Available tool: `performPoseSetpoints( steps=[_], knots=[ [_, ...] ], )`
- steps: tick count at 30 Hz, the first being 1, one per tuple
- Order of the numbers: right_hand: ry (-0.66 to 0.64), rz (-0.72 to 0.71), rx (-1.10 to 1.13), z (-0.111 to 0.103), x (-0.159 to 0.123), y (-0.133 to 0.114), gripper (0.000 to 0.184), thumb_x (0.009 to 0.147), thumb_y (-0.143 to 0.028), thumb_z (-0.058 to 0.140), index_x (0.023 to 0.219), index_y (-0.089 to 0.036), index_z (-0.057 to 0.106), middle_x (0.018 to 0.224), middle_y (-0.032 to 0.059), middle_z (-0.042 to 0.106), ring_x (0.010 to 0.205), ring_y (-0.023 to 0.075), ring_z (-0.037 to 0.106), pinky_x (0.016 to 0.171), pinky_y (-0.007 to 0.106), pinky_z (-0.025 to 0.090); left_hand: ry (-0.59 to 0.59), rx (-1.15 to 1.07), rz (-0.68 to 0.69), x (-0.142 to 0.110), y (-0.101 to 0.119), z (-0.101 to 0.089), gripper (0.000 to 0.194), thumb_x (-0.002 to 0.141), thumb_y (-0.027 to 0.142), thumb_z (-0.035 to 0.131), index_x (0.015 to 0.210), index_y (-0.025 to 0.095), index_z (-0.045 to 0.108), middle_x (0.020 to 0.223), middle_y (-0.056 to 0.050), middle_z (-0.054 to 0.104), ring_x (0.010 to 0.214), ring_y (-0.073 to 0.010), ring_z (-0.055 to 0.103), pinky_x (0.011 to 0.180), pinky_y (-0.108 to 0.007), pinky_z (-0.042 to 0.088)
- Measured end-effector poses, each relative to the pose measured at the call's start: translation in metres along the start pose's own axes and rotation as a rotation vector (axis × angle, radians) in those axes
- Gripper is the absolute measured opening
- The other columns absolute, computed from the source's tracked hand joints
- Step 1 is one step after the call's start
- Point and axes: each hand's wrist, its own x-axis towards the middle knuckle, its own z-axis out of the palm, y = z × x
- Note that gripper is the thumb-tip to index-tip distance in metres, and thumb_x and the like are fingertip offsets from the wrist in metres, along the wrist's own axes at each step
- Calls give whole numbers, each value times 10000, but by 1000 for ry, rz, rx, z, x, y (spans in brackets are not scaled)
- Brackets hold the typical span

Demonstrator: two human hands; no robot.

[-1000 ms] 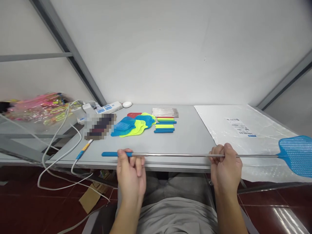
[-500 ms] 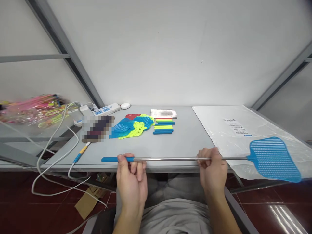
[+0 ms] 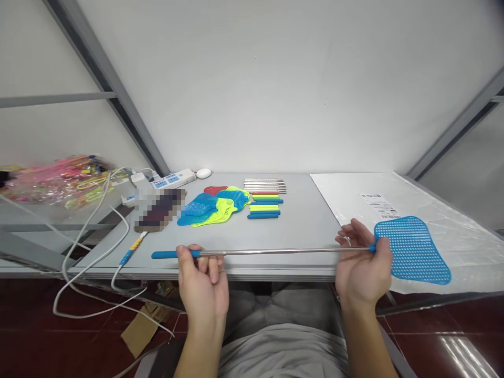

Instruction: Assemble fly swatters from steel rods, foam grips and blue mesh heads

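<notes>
A blue fly swatter (image 3: 271, 252) with a thin metal rod lies level across both hands, above the table's front edge. My left hand (image 3: 200, 278) is closed round the inner end of its blue handle (image 3: 164, 254), thumb on top. At the other end, my right hand (image 3: 364, 270) holds the rod where it joins the mesh head (image 3: 417, 252). The right thumb rests at the neck, while the other fingers are loosely curved behind the rod. Beyond the swatter lie loose mesh heads (image 3: 214, 205) in blue, yellow-green and red, coloured handle tubes (image 3: 263, 208) and metal rods (image 3: 264, 185).
A white plastic mailer with a label (image 3: 342, 191) covers the table's right side. At left are a power strip (image 3: 173, 180), a white cable (image 3: 84, 223), a pixelated dark object (image 3: 159, 210) and bagged colourful items (image 3: 55, 181). Cardboard (image 3: 139, 333) lies on the floor.
My right hand has slid right along the rod to the neck, and its fingers have loosened. The swatter and my left hand have shifted left; the mesh head now faces me more.
</notes>
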Motion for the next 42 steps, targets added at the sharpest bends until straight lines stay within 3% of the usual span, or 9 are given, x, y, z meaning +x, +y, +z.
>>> performPoseSetpoints(
  steps=[3,9,14,17,24,27,35,38,42],
  knots=[
    [-106,38,-20,16,-17,3,487,958,-475,330,1035,-179,709,1101,86,668,944,185,599,829,348,423,-50,31,-81,-17,-12,13,258,925,428,551,830,189,559,447,119,315,329,-31,251,514,-190,424],
    [-191,77,-9,32,-50,9,481,988,-441,250,1142,-251,665,1285,44,603,1043,186,568,922,378,381,-73,22,-110,-44,-29,28,306,918,471,545,798,190,551,437,120,275,337,-18,242,530,-182,424],
    [-411,261,-78,38,-67,19,557,986,-498,166,1270,-281,594,1178,49,648,1048,205,567,931,402,395,-241,71,-228,-63,-51,33,339,878,528,576,821,195,558,459,119,262,358,-17,258,511,-185,391],
    [-416,207,-60,38,-64,20,505,989,-491,209,1273,-314,587,1258,27,611,963,179,580,905,390,417,-291,101,-261,-58,-56,30,326,891,508,568,846,185,578,488,107,307,390,-19,275,534,-190,388],
    [-355,188,-76,26,-34,21,477,986,-492,281,1235,-283,630,1265,27,613,912,155,572,962,395,374,-419,298,-243,-21,-26,8,297,910,457,542,901,169,610,506,88,338,397,-36,305,464,-192,288],
    [-376,194,-60,26,-33,22,476,984,-490,299,1206,-262,654,1214,38,644,929,172,572,946,392,376,-453,487,-258,-16,-11,1,344,904,483,536,796,161,592,478,82,286,411,-47,267,422,-186,191],
    [-384,290,16,33,-30,18,523,978,-488,290,1097,-205,714,1039,66,705,763,157,556,850,344,406,-586,618,-232,-25,-21,2,421,919,560,449,753,185,546,475,92,202,438,-69,194,450,-204,218],
    [-409,328,70,34,-17,15,478,972,-493,332,1118,-214,691,1171,75,670,720,139,546,813,337,427,-708,796,-205,-31,-20,8,389,934,533,422,904,190,602,525,61,342,485,-97,314,489,-214,284],
    [-494,428,23,35,-4,17,441,939,-508,449,1234,-217,599,1129,85,682,722,142,573,758,324,456,-1094,1142,-137,-43,-15,20,355,919,402,472,1233,246,530,827,-17,603,713,-156,524,669,-239,390]
  ],
)
